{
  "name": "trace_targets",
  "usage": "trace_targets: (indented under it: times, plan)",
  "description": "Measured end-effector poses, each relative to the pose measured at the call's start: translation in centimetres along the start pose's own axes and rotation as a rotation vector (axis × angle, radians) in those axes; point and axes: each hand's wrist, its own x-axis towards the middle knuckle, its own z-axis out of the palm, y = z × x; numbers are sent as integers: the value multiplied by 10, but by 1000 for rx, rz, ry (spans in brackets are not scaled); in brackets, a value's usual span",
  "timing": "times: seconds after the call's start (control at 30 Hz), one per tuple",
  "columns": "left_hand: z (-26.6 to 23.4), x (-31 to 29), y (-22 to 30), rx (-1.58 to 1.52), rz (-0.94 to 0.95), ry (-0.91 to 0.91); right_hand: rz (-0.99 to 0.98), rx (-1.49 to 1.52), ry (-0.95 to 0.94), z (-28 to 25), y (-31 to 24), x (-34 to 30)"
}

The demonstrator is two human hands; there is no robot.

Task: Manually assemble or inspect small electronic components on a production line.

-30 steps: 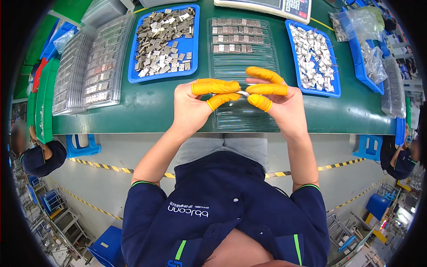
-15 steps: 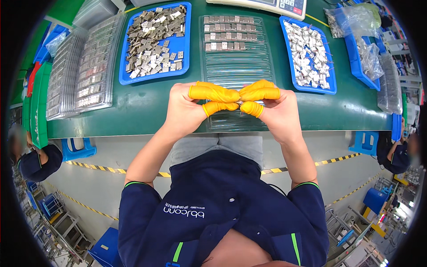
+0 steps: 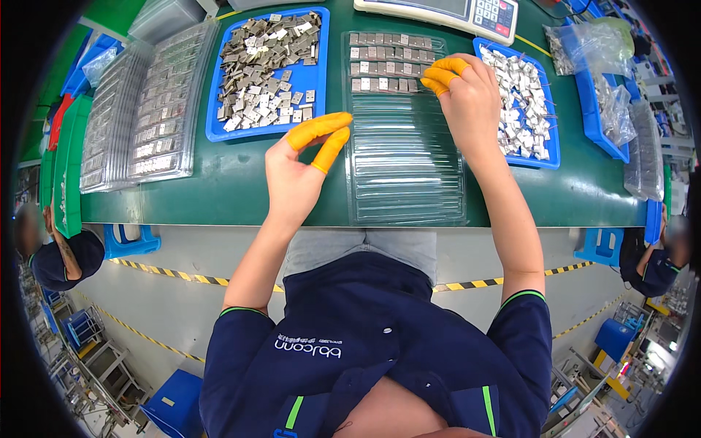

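My left hand (image 3: 305, 159), with yellow finger cots on, hovers at the left edge of a clear ribbed plastic tray (image 3: 409, 175). Thumb and forefinger are apart with nothing between them. Over the tray's right side, my right hand (image 3: 467, 95) has its yellow-covered fingers pinched together at the end of the fourth row. Whatever sits between those fingertips is hidden. Small flat metal connectors (image 3: 384, 84) lie in several rows across the tray's far part; the nearer slots hold none.
Left of the tray, a blue bin (image 3: 319, 73) holds loose metal connectors. On the right, another blue bin (image 3: 553, 153) holds white connector pieces. Stacked clear trays (image 3: 109, 146) stand at far left, and a scale (image 3: 438, 14) at the back. Bagged parts (image 3: 617, 109) lie far right.
My hands were together over the tray's near part, holding a small piece between them. They have separated: the left moved back left, the right reached forward to the fourth row.
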Motion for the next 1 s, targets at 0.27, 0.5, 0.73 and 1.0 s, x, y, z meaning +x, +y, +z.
trace_targets:
  times: [0.27,0.5,0.73,1.0]
  plan:
    - [-30,-10,9,-3,-59,117,92,71,-43,7,1,-11]
    - [-45,-15,6,47,-62,216,192,163,-118,11,3,-16]
    - [-56,-2,0,159,-24,244,255,166,-4,-27,25,-14]
    - [-72,49,5,814,289,107,715,49,-320,-43,80,-61]
